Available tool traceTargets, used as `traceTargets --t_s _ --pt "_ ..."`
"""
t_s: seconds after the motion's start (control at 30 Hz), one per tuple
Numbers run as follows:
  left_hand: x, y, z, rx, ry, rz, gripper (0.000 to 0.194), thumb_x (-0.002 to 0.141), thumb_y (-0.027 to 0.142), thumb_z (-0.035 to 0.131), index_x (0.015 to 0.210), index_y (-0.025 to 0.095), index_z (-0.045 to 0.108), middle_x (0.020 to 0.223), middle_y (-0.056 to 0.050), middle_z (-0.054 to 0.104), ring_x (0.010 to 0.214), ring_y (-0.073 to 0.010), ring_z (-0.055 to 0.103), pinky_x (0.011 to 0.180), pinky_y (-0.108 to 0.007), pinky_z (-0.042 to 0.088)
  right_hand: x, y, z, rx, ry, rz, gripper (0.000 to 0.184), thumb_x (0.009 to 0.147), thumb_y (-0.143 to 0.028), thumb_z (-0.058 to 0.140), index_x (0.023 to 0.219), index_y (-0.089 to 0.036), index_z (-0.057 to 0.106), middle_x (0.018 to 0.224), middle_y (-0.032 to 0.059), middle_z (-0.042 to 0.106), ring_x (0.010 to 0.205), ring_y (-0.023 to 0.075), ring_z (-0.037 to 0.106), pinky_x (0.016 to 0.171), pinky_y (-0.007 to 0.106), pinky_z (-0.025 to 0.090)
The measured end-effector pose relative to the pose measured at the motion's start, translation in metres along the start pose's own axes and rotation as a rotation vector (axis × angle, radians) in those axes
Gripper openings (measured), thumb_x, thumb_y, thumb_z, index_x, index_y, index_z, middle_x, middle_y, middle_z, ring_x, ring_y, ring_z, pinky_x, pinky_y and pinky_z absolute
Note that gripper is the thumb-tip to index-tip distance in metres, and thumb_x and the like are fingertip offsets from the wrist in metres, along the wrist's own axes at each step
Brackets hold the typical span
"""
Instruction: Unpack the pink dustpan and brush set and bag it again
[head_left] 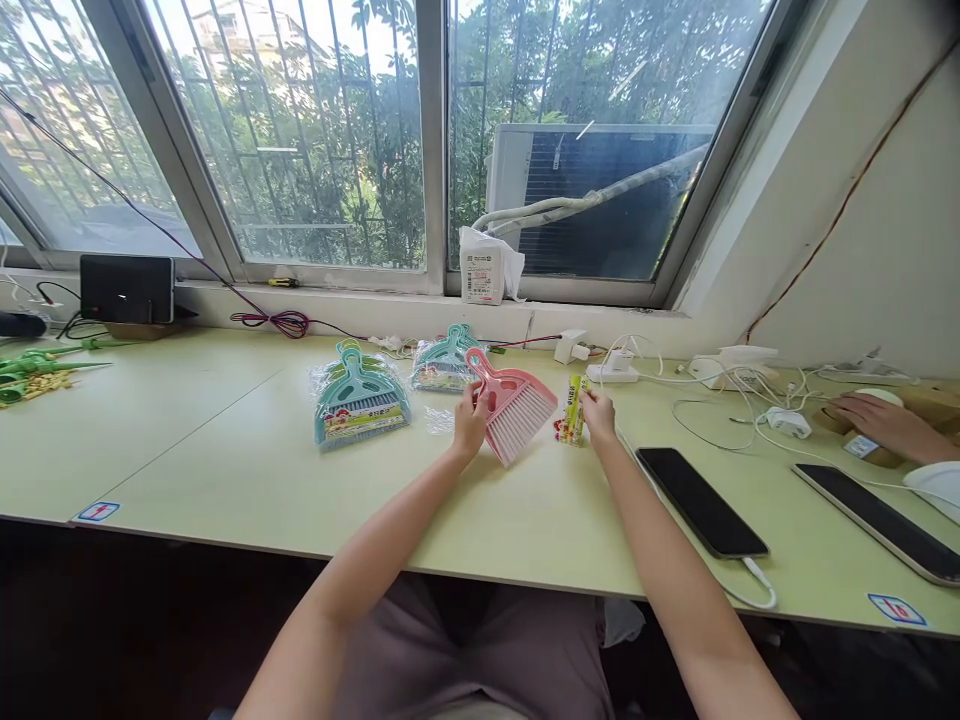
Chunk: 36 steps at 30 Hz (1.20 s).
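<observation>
Gripping a pink hand broom [517, 407], left hand [470, 422] closed; right hand [598, 417] pinching a yellow packet [573, 410].

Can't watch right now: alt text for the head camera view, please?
A person's left hand holds a pink hand brush on a pale green desk, while the right hand touches a yellow-green printed card. Two bagged teal dustpan sets lie to the left.

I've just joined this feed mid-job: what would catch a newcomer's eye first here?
The pink plastic hand brush stands out mid-desk, gripped by the left hand, while the right hand holds a yellow-green printed packet beside it. To their left lie two teal dustpan sets in plastic wrap. Behind them, an outdoor air-conditioner unit shows through the window.
</observation>
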<state>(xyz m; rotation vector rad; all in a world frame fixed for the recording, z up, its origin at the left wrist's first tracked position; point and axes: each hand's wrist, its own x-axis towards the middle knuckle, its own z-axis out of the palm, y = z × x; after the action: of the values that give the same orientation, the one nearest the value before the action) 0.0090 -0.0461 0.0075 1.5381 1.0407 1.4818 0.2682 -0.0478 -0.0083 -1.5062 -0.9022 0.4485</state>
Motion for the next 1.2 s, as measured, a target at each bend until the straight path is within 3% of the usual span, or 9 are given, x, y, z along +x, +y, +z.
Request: traceTargets --t_s 0.07,0.13,0.2,0.3,0.37,0.5,0.6,0.83,1.2 --pt "0.0 -0.001 0.0 -0.012 -0.007 -0.002 0.031 0.092 0.042 0.049 0.112 0.02 0.06 0.083 -0.005 0.069 0.078 -0.0206 0.063 0.075 -0.033 0.045 0.005 0.005 -0.008 -0.221 0.092 0.02 0.011 0.08 -0.03 0.062 0.073 -0.023 0.067 0.082 0.0072 0.073 0.093 0.0268 0.068 0.087 0.039 0.05" --pt "0.001 -0.002 0.0 -0.035 -0.019 -0.012 0.03 0.091 0.042 0.051 0.11 0.02 0.061 0.085 -0.006 0.069 0.079 -0.0207 0.064 0.075 -0.032 0.045 0.006 0.009 -0.012 -0.324 0.085 0.026 0.011 0.078 -0.026 0.063 0.085 -0.023 0.071 0.094 0.0097 0.074 0.102 0.0284 0.066 0.093 0.041 0.047" --pt "0.001 -0.001 0.001 -0.049 -0.03 -0.025 0.028 0.091 0.04 0.051 0.108 0.02 0.062 0.088 -0.006 0.07 0.082 -0.0209 0.065 0.077 -0.033 0.047 0.003 0.011 -0.012 -0.394 0.072 -0.021 0.028 0.078 -0.022 0.063 0.104 -0.021 0.07 0.11 0.0131 0.072 0.109 0.0295 0.063 0.096 0.043 0.045" --pt "0.002 0.0 0.002 -0.041 -0.049 -0.034 0.026 0.091 0.038 0.051 0.106 0.019 0.063 0.09 -0.008 0.071 0.084 -0.0217 0.066 0.079 -0.033 0.048 -0.006 0.004 -0.006 -0.465 0.113 -0.215 0.043 0.081 -0.019 0.059 0.124 -0.016 0.061 0.127 0.0175 0.062 0.117 0.0305 0.056 0.1 0.046 0.042" --pt "0.001 0.001 0.002 -0.023 -0.062 -0.035 0.027 0.092 0.038 0.05 0.105 0.019 0.063 0.089 -0.008 0.072 0.084 -0.0217 0.067 0.079 -0.033 0.048 -0.018 -0.008 0.003 -0.446 0.111 -0.368 0.036 0.084 -0.021 0.056 0.12 -0.016 0.063 0.121 0.0159 0.064 0.112 0.0286 0.056 0.101 0.044 0.041" --pt "-0.004 0.004 0.002 0.074 -0.079 0.015 0.031 0.094 0.041 0.048 0.108 0.018 0.063 0.087 -0.007 0.073 0.079 -0.0202 0.067 0.074 -0.031 0.047 -0.06 -0.043 0.031 -0.311 -0.114 -0.579 0.02 0.089 -0.039 0.059 0.092 -0.022 0.071 0.096 0.009 0.068 0.096 0.025 0.059 0.096 0.04 0.043" --pt "-0.009 0.008 0.002 0.156 -0.128 0.083 0.035 0.095 0.042 0.046 0.113 0.018 0.063 0.084 -0.006 0.074 0.074 -0.0187 0.066 0.071 -0.028 0.046 -0.092 -0.061 0.049 -0.349 -0.235 -0.692 0.028 0.091 -0.044 0.058 0.107 -0.023 0.069 0.11 0.0088 0.068 0.106 0.0254 0.059 0.093 0.038 0.044" --pt "-0.017 0.018 0.006 0.315 -0.147 0.162 0.039 0.097 0.041 0.041 0.118 0.018 0.064 0.087 -0.006 0.075 0.074 -0.0183 0.066 0.068 -0.027 0.043 -0.098 -0.066 0.047 -0.56 -0.103 -0.497 0.027 0.086 -0.045 0.064 0.096 -0.02 0.069 0.106 0.0104 0.067 0.107 0.0287 0.057 0.089 0.039 0.044" --pt "-0.011 0.005 0.008 0.313 -0.233 0.123 0.037 0.096 0.037 0.041 0.112 0.018 0.068 0.097 -0.006 0.076 0.086 -0.0188 0.068 0.077 -0.028 0.048 -0.066 -0.047 0.042 -0.354 -0.41 -0.434 0.018 0.079 -0.037 0.06 0.074 -0.019 0.063 0.091 0.0029 0.06 0.085 0.0172 0.059 0.081 0.03 0.044"
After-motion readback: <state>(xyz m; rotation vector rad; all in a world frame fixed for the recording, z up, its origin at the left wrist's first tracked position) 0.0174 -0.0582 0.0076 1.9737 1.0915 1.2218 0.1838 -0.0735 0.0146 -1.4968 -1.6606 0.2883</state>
